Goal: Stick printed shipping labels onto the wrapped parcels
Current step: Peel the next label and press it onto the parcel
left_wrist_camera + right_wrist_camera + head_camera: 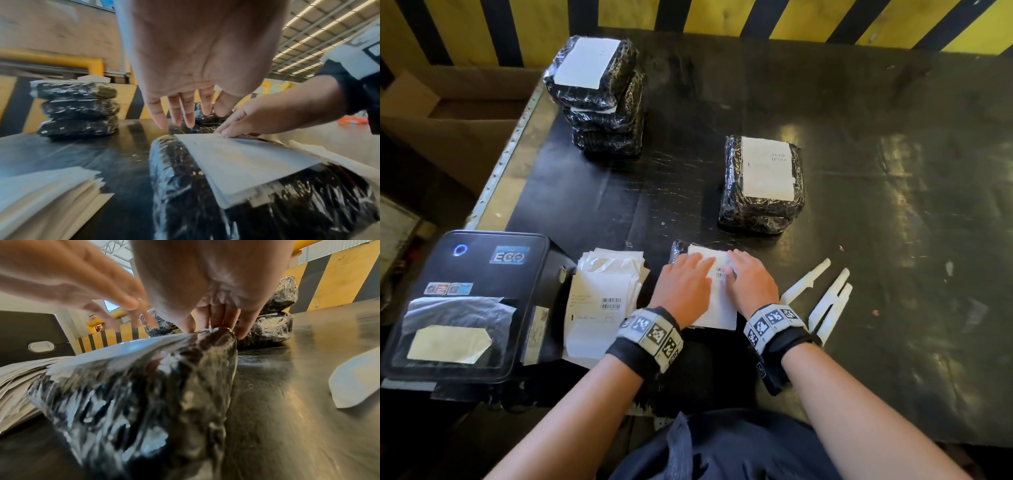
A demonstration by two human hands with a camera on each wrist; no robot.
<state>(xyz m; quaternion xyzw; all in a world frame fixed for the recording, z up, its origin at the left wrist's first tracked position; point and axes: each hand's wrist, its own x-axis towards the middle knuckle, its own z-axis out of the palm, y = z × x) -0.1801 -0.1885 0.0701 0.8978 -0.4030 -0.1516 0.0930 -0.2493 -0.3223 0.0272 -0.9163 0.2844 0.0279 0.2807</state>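
Observation:
A black wrapped parcel point(677, 251) lies at the table's near edge with a white shipping label point(717, 308) on its top. My left hand point(685, 284) lies flat on the label's left half with straight fingers. My right hand point(751, 279) presses the label's right side, fingertips at the far edge. In the left wrist view the label point(242, 162) sits on the parcel point(185, 186), with my left fingers point(176, 112) spread above it and right fingertips point(228, 131) touching it. The right wrist view shows the parcel point(144, 394) under my right fingers point(222, 318).
A stack of three labelled parcels point(599, 99) stands far left, another two-parcel pile point(763, 185) at centre. A pile of printed labels point(602, 301) lies beside the black label printer point(462, 301). Peeled white backing strips point(822, 298) lie to the right. A yellow-and-black barrier point(722, 13) borders the table.

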